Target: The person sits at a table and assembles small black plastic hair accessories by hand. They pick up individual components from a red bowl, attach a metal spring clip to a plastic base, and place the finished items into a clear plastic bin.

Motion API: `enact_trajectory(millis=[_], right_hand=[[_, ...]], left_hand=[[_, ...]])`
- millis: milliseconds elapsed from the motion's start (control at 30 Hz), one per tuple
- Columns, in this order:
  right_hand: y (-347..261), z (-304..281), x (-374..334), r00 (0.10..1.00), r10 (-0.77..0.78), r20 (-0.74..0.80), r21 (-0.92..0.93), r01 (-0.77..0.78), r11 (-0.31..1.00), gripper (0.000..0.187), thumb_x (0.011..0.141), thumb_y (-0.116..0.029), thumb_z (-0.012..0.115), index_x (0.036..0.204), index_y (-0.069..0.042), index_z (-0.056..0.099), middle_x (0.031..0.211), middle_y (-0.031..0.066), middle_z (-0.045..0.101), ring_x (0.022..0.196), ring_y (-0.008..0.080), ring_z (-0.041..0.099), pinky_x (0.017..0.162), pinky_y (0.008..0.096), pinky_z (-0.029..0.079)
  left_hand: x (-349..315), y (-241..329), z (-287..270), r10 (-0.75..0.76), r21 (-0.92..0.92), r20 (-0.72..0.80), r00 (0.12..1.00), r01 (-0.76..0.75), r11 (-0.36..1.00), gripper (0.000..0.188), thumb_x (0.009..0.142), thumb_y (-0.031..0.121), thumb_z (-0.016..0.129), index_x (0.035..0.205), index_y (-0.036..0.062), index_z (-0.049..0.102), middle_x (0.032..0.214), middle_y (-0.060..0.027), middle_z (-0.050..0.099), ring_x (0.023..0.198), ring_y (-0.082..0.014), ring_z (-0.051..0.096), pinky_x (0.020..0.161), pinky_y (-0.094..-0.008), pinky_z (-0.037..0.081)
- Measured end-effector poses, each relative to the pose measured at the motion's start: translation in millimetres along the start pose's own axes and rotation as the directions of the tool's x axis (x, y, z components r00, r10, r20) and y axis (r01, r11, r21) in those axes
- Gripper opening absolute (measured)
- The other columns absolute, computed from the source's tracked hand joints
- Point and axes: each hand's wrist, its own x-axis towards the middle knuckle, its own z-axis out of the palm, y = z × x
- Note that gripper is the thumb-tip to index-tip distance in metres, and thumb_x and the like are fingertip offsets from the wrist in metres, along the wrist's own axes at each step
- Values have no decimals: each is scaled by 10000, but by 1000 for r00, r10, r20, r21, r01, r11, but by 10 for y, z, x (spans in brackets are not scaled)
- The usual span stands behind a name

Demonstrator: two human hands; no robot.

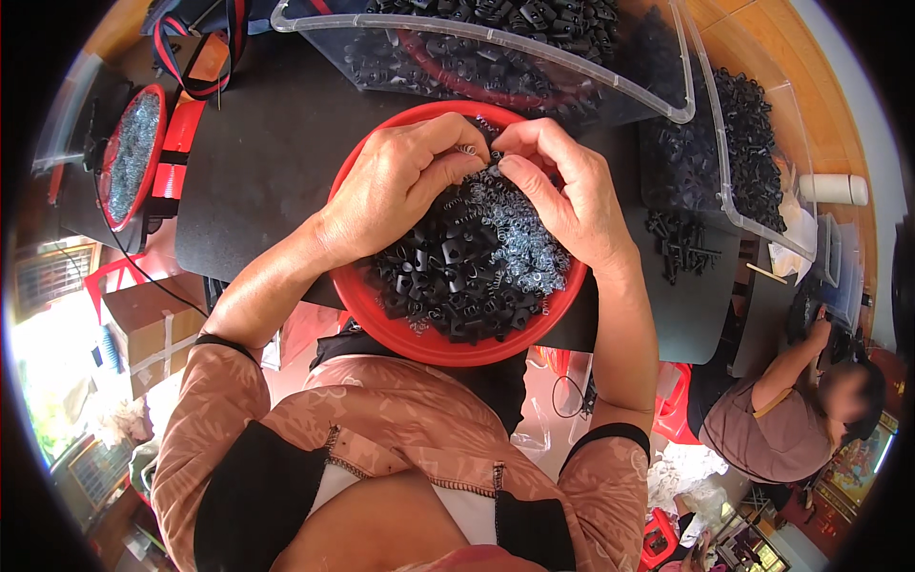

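Note:
A round red basin (446, 355) is in front of me. Small black plastic pieces (429, 276), shaped like cord locks, fill its near and left part. Small metal springs (534, 243) are heaped on its right side. Both hands meet over the basin's far part. The thumb and forefinger of my left hand (386, 181) are pinched, with a small spring (467, 150) showing at their tips. My right hand (577, 195) is also closed in a pinch, its fingertips around a small dark piece (494, 154) that is mostly hidden.
Beyond the basin stands a clear plastic bin (496, 38) full of black pieces. A second clear bin (748, 143) is to the right, with loose black parts (679, 246) beside it. Another red basin of springs (133, 157) is far left. A person (782, 410) sits at the right.

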Motion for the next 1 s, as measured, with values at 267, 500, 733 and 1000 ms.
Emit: enact_trajectory(millis=[267,500,733,1000], right_hand=[[25,-26,-5,999,-29,33,-43,30,999,104,911,-69,679,956,17,641,814,127,666,707,246,642,661,329,504],[-82,-416,-34,977,111,180,-198,-74,977,238,834,-172,775,973,-7,675,782,77,631,588,163,537,575,288,460],[-172,-491,-92,891,267,367,-325,-146,934,409,690,-256,864,985,-20,706,819,95,631,638,190,570,599,334,480],[-149,-352,-56,919,249,307,-208,-191,959,155,768,-40,734,901,28,694,793,131,654,634,191,636,608,327,514]], left_hand=[[-13,5,39,74,40,-38,996,-73,997,198,983,72,566,1154,36,660,794,-32,591,704,-118,568,660,-268,479],[-17,62,-9,-25,110,-26,999,28,994,280,985,152,597,1251,90,662,711,-33,557,642,-107,528,614,-269,453],[-42,41,19,-5,218,-16,1000,8,976,351,904,235,719,1216,82,671,682,-60,568,585,-138,508,570,-296,438],[-45,-40,83,116,227,147,982,-147,963,360,787,181,812,1112,81,696,742,-29,519,695,-179,530,598,-331,444]])
